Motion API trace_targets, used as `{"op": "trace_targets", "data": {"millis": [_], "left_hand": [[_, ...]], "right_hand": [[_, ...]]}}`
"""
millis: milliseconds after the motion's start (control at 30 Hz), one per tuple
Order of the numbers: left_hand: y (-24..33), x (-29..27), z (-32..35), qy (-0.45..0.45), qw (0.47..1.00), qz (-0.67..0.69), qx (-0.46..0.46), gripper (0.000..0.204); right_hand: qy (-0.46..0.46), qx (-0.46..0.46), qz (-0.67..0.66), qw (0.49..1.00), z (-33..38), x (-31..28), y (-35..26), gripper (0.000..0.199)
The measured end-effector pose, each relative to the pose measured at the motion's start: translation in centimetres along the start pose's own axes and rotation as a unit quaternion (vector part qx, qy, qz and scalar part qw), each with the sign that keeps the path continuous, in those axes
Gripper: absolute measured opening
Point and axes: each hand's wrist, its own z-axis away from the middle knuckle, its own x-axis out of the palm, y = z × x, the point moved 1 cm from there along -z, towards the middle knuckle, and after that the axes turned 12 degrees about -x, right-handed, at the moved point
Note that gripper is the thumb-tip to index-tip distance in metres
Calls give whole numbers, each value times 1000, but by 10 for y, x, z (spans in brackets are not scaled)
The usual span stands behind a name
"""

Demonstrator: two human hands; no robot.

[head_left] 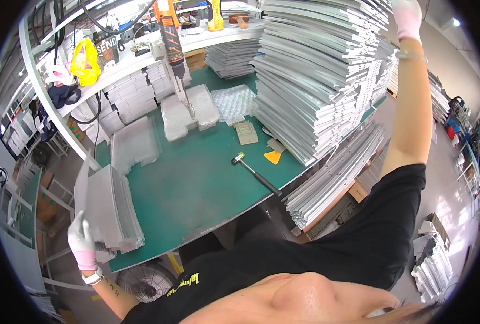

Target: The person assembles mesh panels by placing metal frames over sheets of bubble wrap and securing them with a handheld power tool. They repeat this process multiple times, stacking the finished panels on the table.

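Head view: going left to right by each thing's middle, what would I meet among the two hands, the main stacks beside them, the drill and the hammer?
Left hand, clear sheet stack, drill, hammer, tall stack, right hand.

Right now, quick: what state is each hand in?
Left hand: by the translucent sheet stack; grip can't be told.
Right hand: by the tall panel stack; fingers cut off, can't tell.
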Motion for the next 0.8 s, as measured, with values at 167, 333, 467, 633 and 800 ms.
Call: {"op": "trace_targets", "data": {"millis": [167,333,467,633,800], "left_hand": [[30,24,22,-173,974,-146,25,30],[35,21,7,-187,958,-175,-127,31],[31,-25,-10,199,974,-106,33,34],[118,-26,24,223,962,-30,154,36],[84,105,35,12,973,209,-97,40]], "right_hand": [[-8,108,-45,993,64,-31,-46,28],[-168,2,-100,981,127,-39,-75,19],[-362,-324,-237,841,146,-42,-161,15],[-422,-435,-481,633,156,-39,-251,18],[-390,-431,-577,573,180,-36,-303,16]]}}
